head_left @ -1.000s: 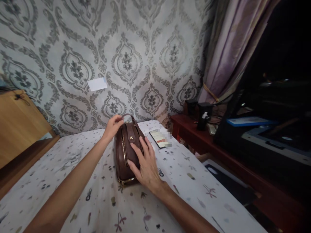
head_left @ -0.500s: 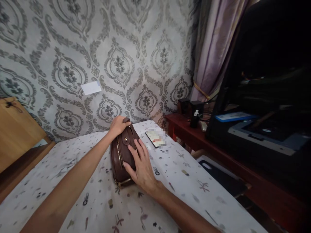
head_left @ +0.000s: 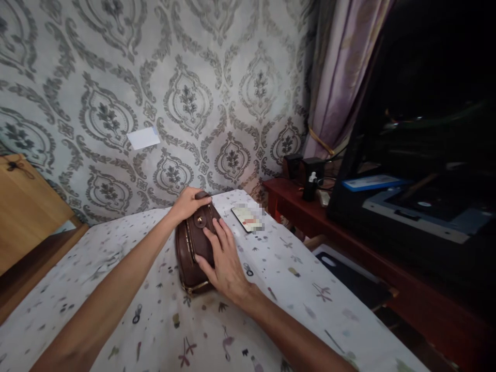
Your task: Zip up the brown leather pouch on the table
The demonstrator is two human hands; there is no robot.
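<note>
The patterned wall (head_left: 217,103) fills the top of the frame, and its motifs sit further left than a second ago, as the whole view has shifted. The white cloth (head_left: 155,315) spreads across the bottom, with the dark screen (head_left: 430,77) at the right, the curtain (head_left: 337,98) at the upper right and the red desk (head_left: 290,196) at the right of centre. The wooden panel (head_left: 34,212) stays at the left edge.

The brown bag (head_left: 201,253) rests on the cloth just below the centre, a little further left in the frame than a second ago.

The hands are apart, both on the bag. The right hand (head_left: 225,261) keeps its fingers spread over the near right part of the top, as before. The left hand (head_left: 189,203) has changed most: a second ago it touched the far end beside the raised handle; now it is wrapped over that end, thumb across the top, its other fingers hidden.

The phone (head_left: 243,218), partly blurred, lies right of the bag, apart from it. The handle (head_left: 202,195), earlier a clear arch, now shows only as a short piece by the left thumb.
</note>
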